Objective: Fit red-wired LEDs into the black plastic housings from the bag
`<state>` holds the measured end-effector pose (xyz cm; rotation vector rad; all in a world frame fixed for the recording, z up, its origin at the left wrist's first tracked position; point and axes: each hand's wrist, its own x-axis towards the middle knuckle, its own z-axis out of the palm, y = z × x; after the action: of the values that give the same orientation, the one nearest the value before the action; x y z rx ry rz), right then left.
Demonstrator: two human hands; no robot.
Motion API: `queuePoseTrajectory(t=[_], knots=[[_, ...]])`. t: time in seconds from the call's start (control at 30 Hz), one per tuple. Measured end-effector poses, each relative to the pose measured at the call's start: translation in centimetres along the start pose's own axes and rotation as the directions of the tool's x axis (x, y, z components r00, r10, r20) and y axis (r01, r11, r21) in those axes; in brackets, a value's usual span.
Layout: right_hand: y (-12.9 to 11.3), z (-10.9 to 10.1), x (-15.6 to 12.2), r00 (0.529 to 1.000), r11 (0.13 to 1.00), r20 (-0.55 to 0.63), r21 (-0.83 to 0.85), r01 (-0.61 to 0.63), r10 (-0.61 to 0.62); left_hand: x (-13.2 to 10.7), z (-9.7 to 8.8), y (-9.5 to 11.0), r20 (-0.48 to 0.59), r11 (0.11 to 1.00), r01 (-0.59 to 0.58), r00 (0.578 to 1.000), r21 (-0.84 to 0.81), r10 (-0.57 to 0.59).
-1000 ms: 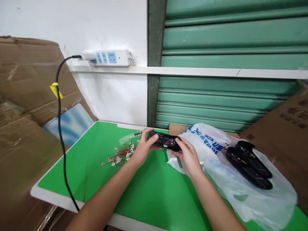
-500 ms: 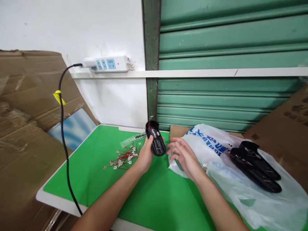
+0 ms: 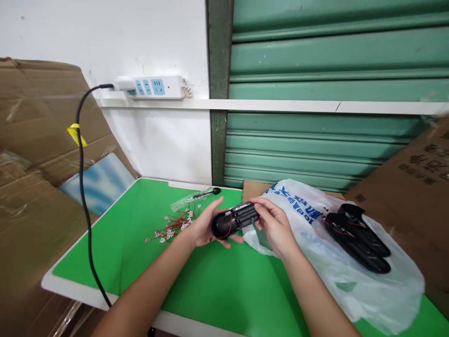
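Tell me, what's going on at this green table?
A person is handling a black casing above the green tabletop. The right hand pinches one end between its fingers, while the left hand, spread open, is at the other end. A red wire shows on the casing. To the left lies a pile of small parts with red wires; to the right, more black casings rest on a plastic bag.

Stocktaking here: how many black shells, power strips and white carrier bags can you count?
Black shells: 3
Power strip: 1
White carrier bag: 1
Total: 5
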<state>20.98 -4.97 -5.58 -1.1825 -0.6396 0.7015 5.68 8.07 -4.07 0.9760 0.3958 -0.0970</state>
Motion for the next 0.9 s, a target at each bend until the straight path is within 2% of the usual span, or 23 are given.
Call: queuePoseTrajectory(t=[0.03, 0.1, 0.17, 0.2, 0.27, 0.37, 0.47, 0.53, 0.67, 0.77, 0.9], knots=[[0.0, 0.0, 0.0, 1.000, 0.998, -0.002, -0.061, 0.024, -0.024, 0.1, 0.0, -0.2, 0.034, 0.999, 0.020, 0.999, 0.026, -0.021], [0.1, 0.1, -0.1, 0.986, 0.977, -0.107, -0.184, 0.108, -0.129, 0.5, 0.3, -0.8, 0.054, 0.998, -0.047, 0.998, 0.049, 0.044], [0.0, 0.4, -0.2, 0.928, 0.930, -0.243, -0.306, 0.204, -0.283, 0.8, 0.8, -1.3, 0.006, 0.984, -0.170, 0.985, 0.050, 0.170], [0.0, 0.5, -0.3, 0.905, 0.912, -0.269, -0.338, 0.231, -0.329, 1.0, 1.0, -1.5, -0.026, 0.973, -0.224, 0.974, 0.052, 0.225], [0.1, 0.9, -0.6, 0.925, 0.917, -0.216, -0.322, 0.235, -0.313, 1.1, 1.4, -1.7, -0.066, 0.956, -0.284, 0.955, 0.068, 0.288], [0.5, 1.3, -0.9, 0.967, 0.947, -0.114, -0.256, 0.195, -0.229, 1.2, 1.8, -1.8, -0.066, 0.950, -0.294, 0.951, 0.107, 0.302], [0.9, 1.5, -0.9, 0.965, 0.960, -0.159, -0.221, 0.173, -0.211, 1.1, 2.1, -1.8, -0.089, 0.944, -0.290, 0.948, 0.159, 0.307], [1.0, 1.5, -0.7, 0.971, 0.980, -0.181, -0.155, 0.126, -0.154, 0.9, 2.3, -1.8, -0.096, 0.928, -0.297, 0.941, 0.224, 0.324], [1.2, 1.5, -0.4, 0.990, 0.998, -0.135, -0.036, 0.047, -0.051, 0.8, 2.2, -2.0, -0.070, 0.826, -0.347, 0.906, 0.443, 0.418], [1.1, 1.5, -0.5, 0.986, 0.996, -0.138, -0.017, 0.087, -0.089, 0.6, 2.1, -2.1, -0.086, 0.729, -0.342, 0.873, 0.593, 0.480], [1.2, 1.9, -1.0, 0.953, 0.968, -0.182, -0.112, 0.223, -0.241, 0.5, 2.1, -2.2, -0.091, 0.656, -0.295, 0.869, 0.695, 0.487]])
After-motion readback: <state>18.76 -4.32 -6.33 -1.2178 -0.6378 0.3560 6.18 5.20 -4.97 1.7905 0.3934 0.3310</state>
